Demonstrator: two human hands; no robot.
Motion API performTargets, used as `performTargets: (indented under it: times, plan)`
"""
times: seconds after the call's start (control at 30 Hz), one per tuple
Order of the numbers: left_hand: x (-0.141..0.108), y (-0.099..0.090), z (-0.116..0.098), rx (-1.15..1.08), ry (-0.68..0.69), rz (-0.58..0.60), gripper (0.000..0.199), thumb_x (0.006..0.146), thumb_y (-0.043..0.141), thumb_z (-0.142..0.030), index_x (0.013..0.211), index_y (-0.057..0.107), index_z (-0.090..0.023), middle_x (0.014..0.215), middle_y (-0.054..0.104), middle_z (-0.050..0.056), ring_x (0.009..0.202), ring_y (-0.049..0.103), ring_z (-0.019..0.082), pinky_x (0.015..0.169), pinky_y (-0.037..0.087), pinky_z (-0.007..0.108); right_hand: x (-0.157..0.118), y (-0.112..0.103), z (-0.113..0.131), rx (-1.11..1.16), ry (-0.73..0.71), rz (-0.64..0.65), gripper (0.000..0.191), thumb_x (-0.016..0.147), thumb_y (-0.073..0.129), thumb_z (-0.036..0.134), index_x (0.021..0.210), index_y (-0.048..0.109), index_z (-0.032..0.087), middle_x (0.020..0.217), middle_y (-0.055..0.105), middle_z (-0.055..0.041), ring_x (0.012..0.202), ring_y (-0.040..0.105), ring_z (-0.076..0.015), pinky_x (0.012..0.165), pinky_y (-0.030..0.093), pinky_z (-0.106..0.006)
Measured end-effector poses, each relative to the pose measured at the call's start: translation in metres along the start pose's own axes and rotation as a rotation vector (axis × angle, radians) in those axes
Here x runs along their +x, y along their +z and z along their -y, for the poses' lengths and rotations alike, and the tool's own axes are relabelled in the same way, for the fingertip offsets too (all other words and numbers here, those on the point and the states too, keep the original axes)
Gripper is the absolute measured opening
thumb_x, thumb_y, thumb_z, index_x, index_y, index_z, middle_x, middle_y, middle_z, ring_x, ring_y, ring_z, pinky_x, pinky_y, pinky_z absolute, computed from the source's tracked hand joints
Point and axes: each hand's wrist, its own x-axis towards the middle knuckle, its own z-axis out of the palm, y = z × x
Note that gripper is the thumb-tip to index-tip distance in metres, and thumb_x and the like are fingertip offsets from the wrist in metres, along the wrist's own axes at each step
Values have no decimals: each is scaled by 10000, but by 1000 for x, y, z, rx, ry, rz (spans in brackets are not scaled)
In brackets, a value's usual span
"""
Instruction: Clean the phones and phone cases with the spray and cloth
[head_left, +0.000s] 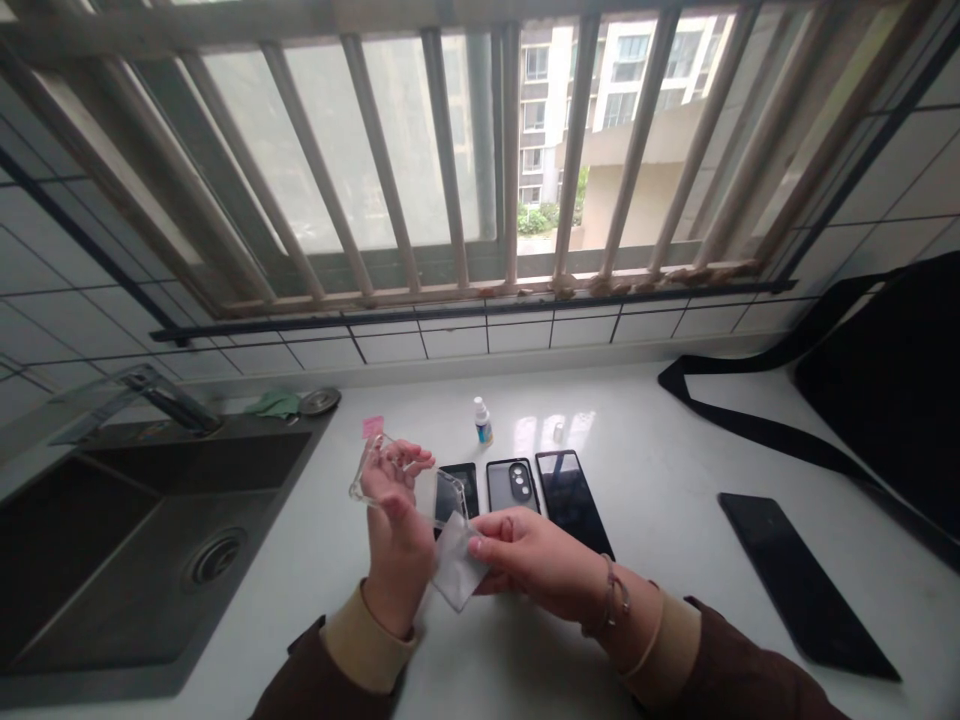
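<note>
My left hand (397, 530) holds a clear, soft phone case (375, 462) up over the white counter (637, 480), fingers curled around its edge. My right hand (525, 555) pinches a small grey-white cloth (456, 565) against the lower part of that case. Just behind my hands three phones lie side by side: a small dark one (463, 483) partly hidden by the case, one in a dark case with its camera ring up (513, 484), and one with its black screen up (571, 500). A small white dropper bottle with a blue label (483, 421) stands behind them.
A dark sink (142, 540) with a drain and a tap (169, 398) fills the left. A black bag with a strap (885, 390) lies at the right. A long black flat slab (806, 585) lies near the right front. A barred window runs along the tiled back wall.
</note>
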Motion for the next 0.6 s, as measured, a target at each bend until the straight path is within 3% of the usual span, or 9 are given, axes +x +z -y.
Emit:
performTargets:
  times: [0.1,0.17,0.23,0.27,0.37,0.43,0.53,0.6]
  plan:
    - [-1,2,-11,-88,-136,-56,621,889,699,-701,1310,605,-254,1198,581,98,1073,633,254,1023,544,396,-8,0,3,-90,49,108,455,804,881,526,1029,831,133,881,765,-47,774,709,-124,824,577,-268]
    - [1,5,-16,-191,-263,-113,483,937,717,-574,1299,628,-266,1178,604,88,1075,647,241,987,564,357,-12,2,6,-97,61,178,411,826,869,483,1027,832,126,872,770,-48,750,710,-117,803,577,-255]
    - [4,7,-19,-288,-397,-103,483,963,690,-558,1344,616,-271,1103,622,64,971,666,212,869,597,323,-12,2,9,-9,6,134,387,819,872,450,1015,823,120,841,767,-50,707,704,-122,751,582,-258]
    - [6,7,-20,-335,-483,-65,513,964,678,-582,1356,611,-258,1060,627,55,903,666,197,806,604,311,-9,1,10,61,-63,53,382,816,870,441,1023,813,125,851,770,-53,707,705,-130,739,586,-267]
    - [8,7,-19,-449,-785,177,588,966,632,-651,1317,639,-181,986,644,67,801,661,190,709,611,320,3,-12,13,239,-358,-354,383,815,848,443,1069,769,167,1003,790,-76,837,734,-167,820,600,-311]
    - [5,6,-19,-432,-887,401,586,982,613,-637,1293,666,-142,1008,667,106,840,688,216,739,621,348,9,-24,15,209,-484,-633,398,804,835,476,1060,754,182,1020,792,-74,874,736,-191,822,597,-319]
    - [-5,4,-18,-321,-903,713,561,991,625,-595,1303,693,-133,1055,687,144,879,724,245,778,619,361,10,-35,17,-111,-574,-789,382,938,688,507,1140,750,190,1003,794,-70,861,720,-215,780,584,-333]
    - [-10,3,-19,-295,-933,808,550,1004,605,-592,1296,705,-136,1059,692,152,866,730,249,767,617,364,5,-33,17,-411,-592,-751,323,1015,598,444,1149,763,200,985,797,-63,864,723,-220,791,578,-338]
